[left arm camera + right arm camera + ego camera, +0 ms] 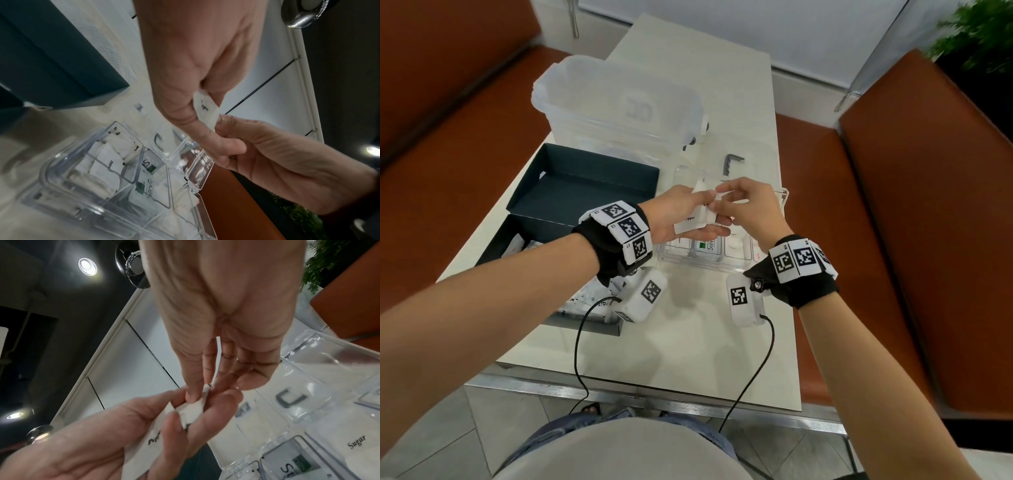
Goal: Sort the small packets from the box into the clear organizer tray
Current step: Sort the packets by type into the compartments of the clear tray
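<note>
My left hand (707, 214) holds a small stack of white packets (688, 222) above the clear organizer tray (784, 196); one reads "Pepper" (153, 439). My right hand (717, 198) meets it and pinches one packet's end (197, 404) between thumb and fingers. In the left wrist view, both hands touch the same white packet (205, 110), with the tray (49, 168) below. The dark open box (493, 246) at my left holds more packets (517, 245); my left forearm covers part of it.
The tray's compartments hold white packets, some with a green label (703, 246), one marked "Sugar" (356, 443). The box's dark lid (585, 185) and a large clear container (619, 109) stand behind. A dark angled piece (732, 161) lies beyond the tray. Orange benches (893, 205) flank the table.
</note>
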`<state>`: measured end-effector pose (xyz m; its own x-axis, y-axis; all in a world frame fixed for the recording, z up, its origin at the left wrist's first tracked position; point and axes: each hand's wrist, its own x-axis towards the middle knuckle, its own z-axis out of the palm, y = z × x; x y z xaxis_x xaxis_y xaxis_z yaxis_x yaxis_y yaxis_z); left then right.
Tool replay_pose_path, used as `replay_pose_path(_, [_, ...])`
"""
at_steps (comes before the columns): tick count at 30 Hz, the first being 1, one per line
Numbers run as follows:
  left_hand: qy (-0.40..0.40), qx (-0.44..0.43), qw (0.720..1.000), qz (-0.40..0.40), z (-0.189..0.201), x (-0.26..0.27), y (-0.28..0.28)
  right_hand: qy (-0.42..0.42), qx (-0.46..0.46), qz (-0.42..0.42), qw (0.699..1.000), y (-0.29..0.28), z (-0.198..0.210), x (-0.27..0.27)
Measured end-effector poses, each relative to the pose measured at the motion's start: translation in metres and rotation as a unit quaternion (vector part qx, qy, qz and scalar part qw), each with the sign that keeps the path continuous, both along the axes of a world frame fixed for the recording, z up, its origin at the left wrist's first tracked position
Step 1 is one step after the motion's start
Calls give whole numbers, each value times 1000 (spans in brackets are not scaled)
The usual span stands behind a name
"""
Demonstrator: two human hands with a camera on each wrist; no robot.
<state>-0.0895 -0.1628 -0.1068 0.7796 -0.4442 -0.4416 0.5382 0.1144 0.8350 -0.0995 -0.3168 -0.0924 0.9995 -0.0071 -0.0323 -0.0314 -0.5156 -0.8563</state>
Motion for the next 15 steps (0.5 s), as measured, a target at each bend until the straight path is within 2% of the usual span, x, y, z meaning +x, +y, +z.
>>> replay_pose_path(4, [-35,20,999,2,0,0,4,24,10,4,1000,-1,3,-1])
replay_pose_path(8, [-53,21,998,20,-2,0,5,85,133,-13,987,-3,9,-3])
replay_pose_path(13, [-80,2,994,80,-6,1,6,102,280,-36,954,-5,7,-8])
replay_pose_path(15, [-96,24,990,97,-5,2,6,122,256,-36,958,-6,6,-8])
